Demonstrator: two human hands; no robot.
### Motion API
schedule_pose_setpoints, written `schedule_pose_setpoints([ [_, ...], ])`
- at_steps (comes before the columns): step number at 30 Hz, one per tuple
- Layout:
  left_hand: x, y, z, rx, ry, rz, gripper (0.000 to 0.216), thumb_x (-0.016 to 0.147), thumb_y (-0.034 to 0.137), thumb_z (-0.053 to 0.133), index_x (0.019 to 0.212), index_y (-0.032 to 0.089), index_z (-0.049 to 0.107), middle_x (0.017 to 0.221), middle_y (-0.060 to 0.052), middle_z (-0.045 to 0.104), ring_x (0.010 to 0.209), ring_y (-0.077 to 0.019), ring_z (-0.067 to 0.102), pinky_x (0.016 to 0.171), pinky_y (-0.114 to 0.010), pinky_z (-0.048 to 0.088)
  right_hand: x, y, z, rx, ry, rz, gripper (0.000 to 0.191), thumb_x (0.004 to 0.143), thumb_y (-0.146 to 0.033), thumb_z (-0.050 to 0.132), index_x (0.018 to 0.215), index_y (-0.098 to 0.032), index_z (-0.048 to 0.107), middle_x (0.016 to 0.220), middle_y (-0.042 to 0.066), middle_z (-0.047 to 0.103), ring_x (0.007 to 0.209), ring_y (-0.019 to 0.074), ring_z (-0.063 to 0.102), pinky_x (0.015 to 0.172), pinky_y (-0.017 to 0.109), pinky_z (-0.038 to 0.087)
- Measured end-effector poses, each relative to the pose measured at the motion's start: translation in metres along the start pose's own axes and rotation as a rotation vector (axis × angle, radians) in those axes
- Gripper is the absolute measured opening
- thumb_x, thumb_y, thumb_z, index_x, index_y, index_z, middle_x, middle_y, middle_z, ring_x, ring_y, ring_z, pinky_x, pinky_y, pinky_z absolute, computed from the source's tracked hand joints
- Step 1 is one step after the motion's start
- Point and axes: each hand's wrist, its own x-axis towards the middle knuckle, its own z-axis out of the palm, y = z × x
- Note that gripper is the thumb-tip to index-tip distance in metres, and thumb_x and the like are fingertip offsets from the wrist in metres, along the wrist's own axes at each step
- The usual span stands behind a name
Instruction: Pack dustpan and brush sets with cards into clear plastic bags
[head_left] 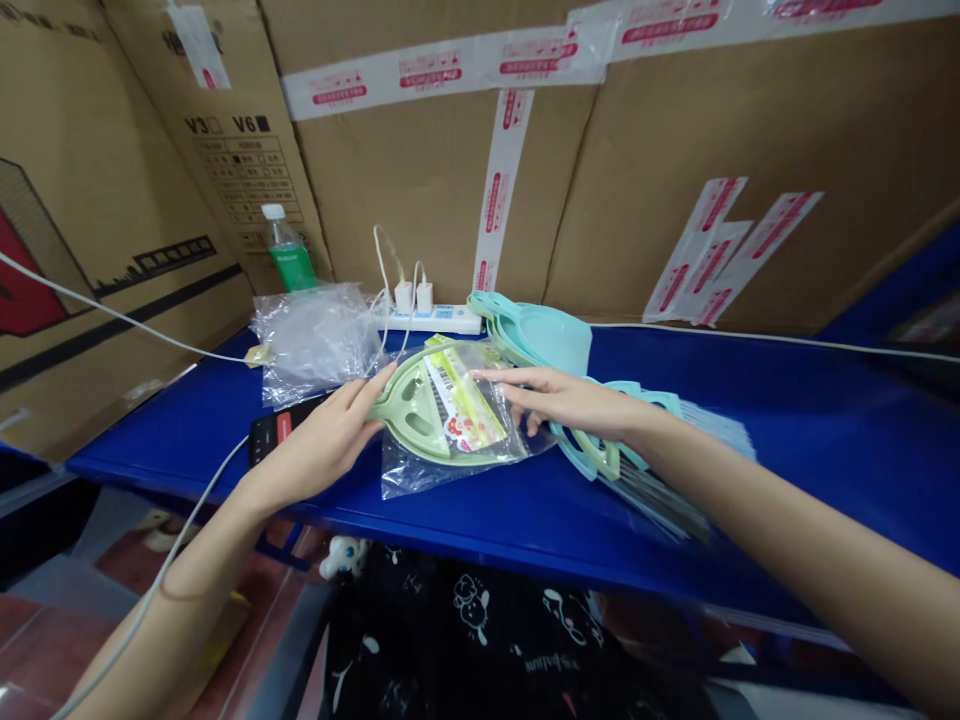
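A light green dustpan (409, 415) lies on the blue table inside a clear plastic bag (405, 478), tilted slightly, with a printed card (469, 405) over its pan. My left hand (330, 440) is closed round the dustpan's handle end at the left. Fingers stretched out, my right hand (555, 400) rests on the bag at the card's right edge; its lower fingers bend down toward the bag. Behind it are stacked blue and green dustpans (551, 335). Partly under my right forearm lie several hand brushes (720, 430) with blue and green handles.
A pile of clear bags (322, 335) lies at the left, before a green-labelled bottle (289, 255). A white power strip (450, 318) with plugs stands against the cardboard (420, 170). Near my left hand is a black phone-like device (266, 435) with a cable.
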Motion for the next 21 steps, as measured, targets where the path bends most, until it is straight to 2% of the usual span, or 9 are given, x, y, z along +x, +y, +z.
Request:
schedule_pose_setpoints([
  [4,-0.002,0.003,0.0,-0.001,0.005,-0.008,0.055,0.101,0.031,0.032,0.153,0.02,0.02,0.12,-0.014,0.058,0.11,-0.0271,0.058,0.095,-0.046,0.051,0.002,-0.002,0.001,0.016,-0.033,0.011,0.047,0.089,-0.034,0.054,0.136,-0.031,0.058,0.12,0.006,0.064,0.065,0.0089,0.054,0.06,0.024,0.055],
  [8,-0.005,0.01,-0.001,-0.017,-0.003,-0.005,0.054,0.102,0.031,0.031,0.153,0.021,0.02,0.118,-0.013,0.058,0.107,-0.026,0.058,0.093,-0.044,0.051,0.008,0.001,0.012,0.021,0.031,-0.031,0.053,0.082,-0.036,0.064,0.134,-0.027,0.061,0.135,0.008,0.058,0.084,0.0156,0.06,0.075,0.031,0.057],
  [10,-0.008,0.013,-0.003,-0.021,-0.003,-0.023,0.054,0.101,0.031,0.032,0.154,0.022,0.02,0.12,-0.013,0.058,0.109,-0.0259,0.058,0.094,-0.043,0.051,0.011,0.003,0.015,0.016,0.08,-0.035,0.059,0.078,-0.031,0.066,0.136,-0.024,0.059,0.132,0.01,0.06,0.088,0.0174,0.061,0.078,0.033,0.058],
  [12,-0.013,0.014,-0.006,-0.018,0.004,-0.049,0.054,0.101,0.03,0.032,0.154,0.023,0.02,0.119,-0.012,0.058,0.109,-0.0255,0.058,0.095,-0.043,0.051,0.012,0.004,0.012,-0.029,0.112,-0.026,0.066,0.078,-0.027,0.064,0.143,-0.021,0.051,0.123,0.011,0.062,0.083,0.0164,0.062,0.075,0.035,0.058],
  [16,-0.032,0.006,-0.012,0.016,0.037,-0.111,0.056,0.101,0.03,0.034,0.154,0.023,0.019,0.115,-0.011,0.061,0.105,-0.0246,0.061,0.091,-0.04,0.053,0.017,0.0,-0.011,-0.284,0.259,-0.08,0.069,0.081,-0.017,0.052,0.149,-0.017,0.04,0.107,0.01,0.066,0.068,0.0139,0.06,0.074,0.038,0.056],
  [18,-0.043,-0.001,-0.015,0.046,0.077,-0.132,0.057,0.1,0.031,0.035,0.154,0.025,0.019,0.116,-0.01,0.062,0.104,-0.025,0.062,0.089,-0.039,0.054,0.027,-0.004,-0.024,-0.447,0.366,-0.125,0.067,0.081,-0.013,0.047,0.147,-0.016,0.043,0.102,0.009,0.068,0.068,0.0158,0.06,0.076,0.039,0.054],
  [21,-0.059,-0.01,-0.019,0.097,0.147,-0.121,0.059,0.099,0.03,0.038,0.155,0.03,0.017,0.117,-0.009,0.063,0.103,-0.0264,0.064,0.088,-0.04,0.056,0.052,-0.007,-0.034,-0.676,0.4,-0.138,0.057,0.08,-0.009,0.046,0.135,-0.017,0.057,0.093,0.007,0.07,0.077,0.0198,0.063,0.081,0.039,0.051],
])
